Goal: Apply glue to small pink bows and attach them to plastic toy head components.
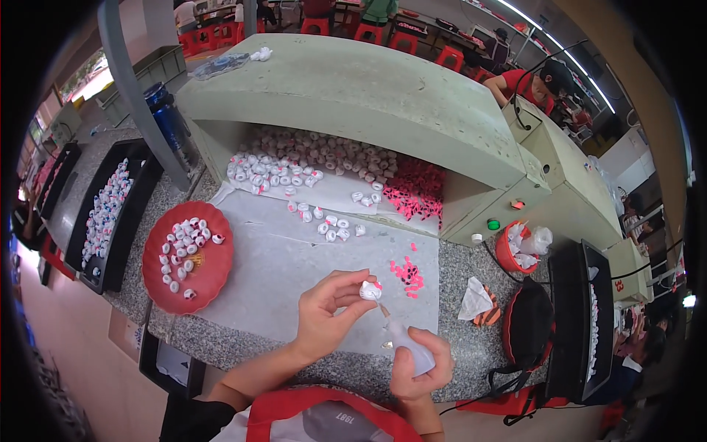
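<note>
My left hand (328, 309) pinches a small white figurine (370, 290) with a pink bit on top, held just above the pale sheet on the table. My right hand (420, 366) grips a small translucent squeeze bottle (410, 345) whose thin nozzle points up toward the figurine, almost touching it. A little heap of pink pieces (407, 272) lies on the sheet just beyond the figurine. A red plate (213, 272) holding several white figurines sits to my left.
A pile of white figurines (309, 158) and pink pieces (416, 190) fills the opening of a green hood (368, 96). Black trays (110, 214) stand at left and right (582, 324). A red cup (512, 250), a black pouch (529, 324) and a blue bottle (168, 118) are nearby. A person in red (526, 82) works beyond.
</note>
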A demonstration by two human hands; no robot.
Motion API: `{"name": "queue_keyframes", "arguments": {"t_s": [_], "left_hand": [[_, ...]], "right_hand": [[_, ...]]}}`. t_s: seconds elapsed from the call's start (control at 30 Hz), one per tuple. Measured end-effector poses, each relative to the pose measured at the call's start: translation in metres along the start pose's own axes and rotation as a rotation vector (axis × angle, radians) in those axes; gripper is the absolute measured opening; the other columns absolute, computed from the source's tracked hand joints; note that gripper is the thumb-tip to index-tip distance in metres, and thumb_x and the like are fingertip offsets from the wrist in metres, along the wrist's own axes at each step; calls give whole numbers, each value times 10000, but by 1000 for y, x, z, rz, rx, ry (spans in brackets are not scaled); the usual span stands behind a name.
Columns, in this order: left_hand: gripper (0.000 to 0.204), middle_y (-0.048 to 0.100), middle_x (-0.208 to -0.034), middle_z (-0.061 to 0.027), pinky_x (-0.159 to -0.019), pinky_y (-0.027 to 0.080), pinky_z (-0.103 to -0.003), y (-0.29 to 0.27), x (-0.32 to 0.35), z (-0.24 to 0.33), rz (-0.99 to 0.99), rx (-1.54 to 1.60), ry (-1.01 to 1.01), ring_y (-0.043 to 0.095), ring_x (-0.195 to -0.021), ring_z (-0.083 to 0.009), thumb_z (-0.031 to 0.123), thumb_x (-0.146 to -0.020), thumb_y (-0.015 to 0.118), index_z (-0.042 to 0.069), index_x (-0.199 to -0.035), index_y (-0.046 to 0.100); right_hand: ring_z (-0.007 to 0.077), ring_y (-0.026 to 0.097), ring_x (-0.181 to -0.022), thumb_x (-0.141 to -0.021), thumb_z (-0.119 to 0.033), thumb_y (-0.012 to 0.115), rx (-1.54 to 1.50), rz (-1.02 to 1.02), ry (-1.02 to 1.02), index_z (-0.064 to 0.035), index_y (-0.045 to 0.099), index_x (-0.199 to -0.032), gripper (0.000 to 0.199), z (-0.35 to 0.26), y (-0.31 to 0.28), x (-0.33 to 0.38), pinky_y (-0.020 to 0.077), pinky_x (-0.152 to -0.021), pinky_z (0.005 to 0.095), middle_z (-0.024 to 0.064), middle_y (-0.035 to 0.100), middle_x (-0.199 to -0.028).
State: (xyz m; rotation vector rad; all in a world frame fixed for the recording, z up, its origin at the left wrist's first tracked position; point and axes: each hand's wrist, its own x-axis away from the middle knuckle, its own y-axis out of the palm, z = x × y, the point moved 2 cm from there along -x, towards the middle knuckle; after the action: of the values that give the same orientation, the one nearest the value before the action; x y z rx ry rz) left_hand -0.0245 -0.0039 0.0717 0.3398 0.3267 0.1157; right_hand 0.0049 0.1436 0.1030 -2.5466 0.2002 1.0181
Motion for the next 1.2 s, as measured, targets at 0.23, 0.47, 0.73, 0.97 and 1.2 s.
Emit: {"name": "queue_keyframes", "arguments": {"t_s": [0.23,0.47,0.73,0.97,1.2], "left_hand": [[321,515,-1036,-138,-814,492,-278,-1,-2,4,35,25,-6,559,-954,-202,-141,-710,577,-54,-1013,519],[319,496,-1059,-153,-824,489,-305,-2,-3,6,-9,-4,18,545,-977,-226,-161,-714,550,-75,-1015,491],[310,509,-1035,-138,-814,496,-272,-1,-5,7,23,-9,32,555,-946,-192,-142,-707,578,-53,-1000,531],[307,514,-1028,-134,-809,498,-266,-5,-5,9,20,-70,48,553,-947,-190,-135,-705,580,-45,-996,543],[316,501,-1043,-154,-814,493,-295,-4,-7,13,-4,-137,57,545,-955,-210,-159,-695,568,-69,-994,521]], "right_hand": [[204,584,-605,-683,-107,607,3,-24,22,32,567,-867,234,0,3,-2,459,-565,273,140,599,-724],[210,582,-583,-674,-91,604,9,-40,-7,32,566,-867,232,1,3,-6,448,-538,272,139,597,-699],[208,561,-524,-675,-68,589,-26,-38,-40,31,556,-864,217,3,5,-9,433,-493,270,133,584,-662],[188,509,-433,-655,-31,614,-73,-82,-117,44,554,-858,224,-1,9,-11,395,-399,270,101,575,-638],[181,467,-403,-653,-33,609,-59,-75,-129,33,566,-831,195,0,3,-15,357,-374,274,88,552,-600]]}}
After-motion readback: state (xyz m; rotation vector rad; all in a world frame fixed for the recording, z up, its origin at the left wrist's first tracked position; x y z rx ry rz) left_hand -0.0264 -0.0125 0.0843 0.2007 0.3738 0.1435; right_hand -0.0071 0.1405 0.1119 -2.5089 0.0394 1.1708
